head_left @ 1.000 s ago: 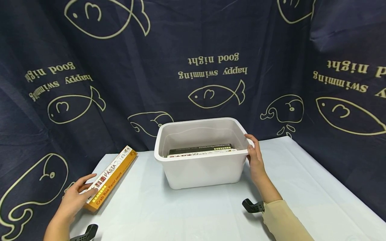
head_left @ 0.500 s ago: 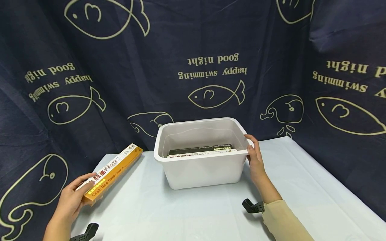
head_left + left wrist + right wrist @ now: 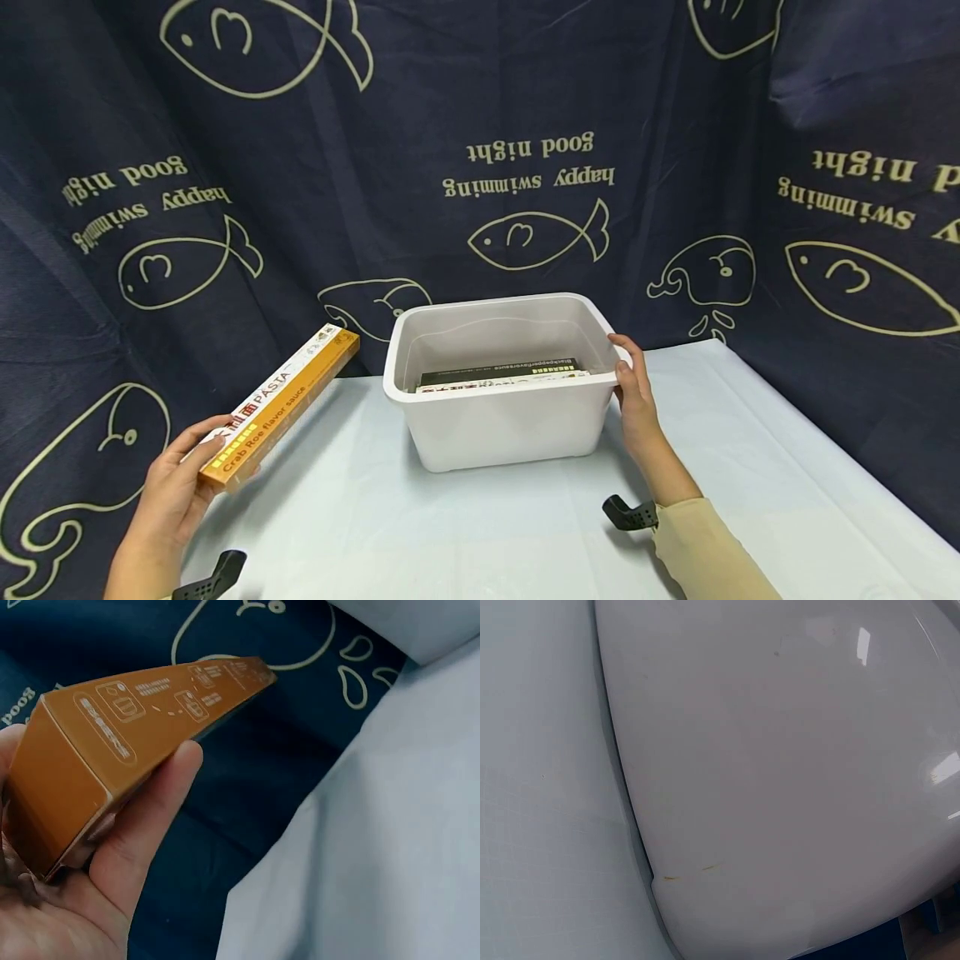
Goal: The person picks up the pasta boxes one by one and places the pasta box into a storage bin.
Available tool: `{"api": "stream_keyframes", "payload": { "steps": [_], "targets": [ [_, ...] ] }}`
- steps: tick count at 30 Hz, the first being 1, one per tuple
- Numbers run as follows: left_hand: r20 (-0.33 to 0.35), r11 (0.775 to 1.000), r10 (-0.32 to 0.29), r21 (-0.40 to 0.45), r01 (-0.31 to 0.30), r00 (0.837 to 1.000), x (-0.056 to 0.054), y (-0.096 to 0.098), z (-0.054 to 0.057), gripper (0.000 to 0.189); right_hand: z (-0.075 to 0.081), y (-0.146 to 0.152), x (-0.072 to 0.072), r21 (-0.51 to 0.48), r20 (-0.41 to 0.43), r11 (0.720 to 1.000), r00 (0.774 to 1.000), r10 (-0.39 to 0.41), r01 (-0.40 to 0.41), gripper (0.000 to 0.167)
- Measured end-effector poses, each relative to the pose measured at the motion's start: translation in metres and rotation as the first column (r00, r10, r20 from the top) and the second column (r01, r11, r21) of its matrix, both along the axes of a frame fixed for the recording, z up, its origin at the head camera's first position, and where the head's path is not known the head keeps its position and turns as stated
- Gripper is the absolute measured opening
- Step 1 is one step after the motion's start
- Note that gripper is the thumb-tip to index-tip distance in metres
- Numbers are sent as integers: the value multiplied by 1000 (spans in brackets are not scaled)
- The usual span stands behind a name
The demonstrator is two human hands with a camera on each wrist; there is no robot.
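Observation:
My left hand (image 3: pixel 174 487) grips the near end of a long orange and white pasta box (image 3: pixel 281 404), labelled "Crab Roe flavor sauce". The box is raised above the table, its far end pointing up and to the right. In the left wrist view, the thumb lies along one side of the orange box (image 3: pixel 142 727). My right hand (image 3: pixel 636 392) holds the right rim of a white plastic bin (image 3: pixel 510 425). Inside the bin lie a black box (image 3: pixel 495 370) and a white pasta box (image 3: pixel 517 382), mostly hidden by the front wall. The right wrist view is filled by the bin's wall (image 3: pixel 780 772).
A pale cloth covers the table (image 3: pixel 450 533). Close behind the bin hangs a dark blue curtain (image 3: pixel 420 208) with fish drawings and upside-down lettering, which also runs along both sides. Black camera mounts (image 3: pixel 630 513) stick out from the wrists.
My left hand has lifted the orange pasta box off the table, its far end rising and shifting slightly right. The right hand and the bin have stayed in place.

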State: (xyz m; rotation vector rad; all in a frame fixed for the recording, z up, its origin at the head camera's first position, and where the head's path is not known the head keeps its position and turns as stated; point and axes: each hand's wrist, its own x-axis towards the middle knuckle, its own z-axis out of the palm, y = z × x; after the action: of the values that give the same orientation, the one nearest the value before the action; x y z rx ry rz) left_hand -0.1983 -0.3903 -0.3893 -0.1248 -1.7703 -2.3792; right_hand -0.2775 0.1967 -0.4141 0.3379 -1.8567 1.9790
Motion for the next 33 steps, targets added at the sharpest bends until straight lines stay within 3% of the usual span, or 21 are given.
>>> {"api": "stream_keyframes", "payload": {
  "steps": [19,27,33],
  "targets": [
    [-70,996,-71,52,75,995,4,26,25,35,0,1,1,14,-12,1000,1000,-14,14,53],
    [-83,987,-145,63,150,986,7,36,30,38,0,0,1,31,-1,999,1000,-20,20,54],
    [-115,967,-225,99,237,967,7,45,32,41,2,0,2,26,1,1000,1000,-13,13,54]
  ]
}}
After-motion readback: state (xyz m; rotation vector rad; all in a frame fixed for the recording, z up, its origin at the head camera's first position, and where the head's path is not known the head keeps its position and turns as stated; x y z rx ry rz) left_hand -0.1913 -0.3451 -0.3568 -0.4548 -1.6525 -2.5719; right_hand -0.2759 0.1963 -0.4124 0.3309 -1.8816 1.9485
